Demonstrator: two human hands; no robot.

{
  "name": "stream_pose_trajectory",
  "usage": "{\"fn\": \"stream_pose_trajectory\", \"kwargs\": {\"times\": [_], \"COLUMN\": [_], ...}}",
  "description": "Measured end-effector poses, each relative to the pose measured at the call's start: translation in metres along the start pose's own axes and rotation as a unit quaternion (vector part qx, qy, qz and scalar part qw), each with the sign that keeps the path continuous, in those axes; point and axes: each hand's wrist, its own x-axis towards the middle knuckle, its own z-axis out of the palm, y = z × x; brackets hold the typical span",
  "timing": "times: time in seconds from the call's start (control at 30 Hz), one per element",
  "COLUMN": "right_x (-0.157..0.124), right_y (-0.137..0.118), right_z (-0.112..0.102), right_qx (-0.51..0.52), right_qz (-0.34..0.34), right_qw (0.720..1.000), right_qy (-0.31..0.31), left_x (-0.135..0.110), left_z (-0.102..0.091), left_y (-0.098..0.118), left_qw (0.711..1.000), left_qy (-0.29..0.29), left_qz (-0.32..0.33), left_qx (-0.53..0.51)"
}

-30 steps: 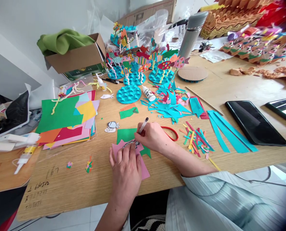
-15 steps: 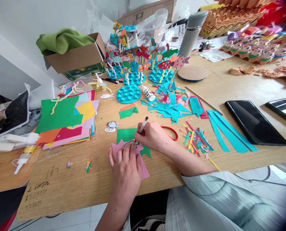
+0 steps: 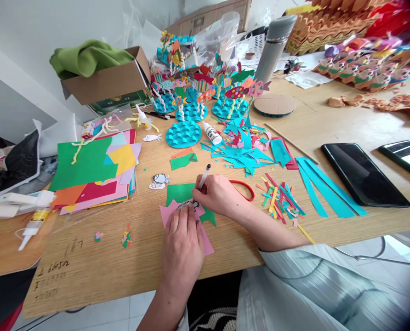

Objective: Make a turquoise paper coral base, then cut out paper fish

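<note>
My right hand (image 3: 213, 195) grips a pen (image 3: 204, 177), its lower end hidden by the fingers. Beneath it a white paper fish cutout (image 3: 187, 205) with black lines lies partly covered. My left hand (image 3: 184, 234) rests flat, fingers stretched out, pressing the cutout and a pink paper sheet (image 3: 207, 241) to the table. Under the pink sheet sits a green piece of paper (image 3: 177, 192). Just beyond are more fish cutouts (image 3: 159, 180) and a green paper piece (image 3: 184, 161). The red scissors handle (image 3: 246, 189) shows behind my right wrist.
Left lies a stack of coloured paper (image 3: 82, 165). Blue scraps (image 3: 242, 151), thin paper strips (image 3: 281, 200) and a phone (image 3: 363, 174) lie right. Farther back are a glue bottle (image 3: 212, 133), a blue bumpy disc (image 3: 183, 134), finished fish models (image 3: 205, 87) and a grey flask (image 3: 276, 48).
My left hand's fingers have drawn closer together over the pink sheet. The right hand and pen have barely moved; the whole view has shifted slightly.
</note>
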Motion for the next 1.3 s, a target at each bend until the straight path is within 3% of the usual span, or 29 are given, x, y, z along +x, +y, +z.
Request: {"fn": "stream_pose_trajectory", "kwargs": {"times": [1.3], "right_x": [0.0024], "right_y": [0.0007], "right_z": [-0.0014], "right_qx": [-0.052], "right_qz": [0.027], "right_qw": [0.998], "right_qy": [0.013], "left_x": [0.0036], "left_z": [-0.0087], "left_y": [0.0007], "left_qw": [0.999], "left_qy": [-0.038], "left_qz": [-0.014], "left_qx": [0.014]}}
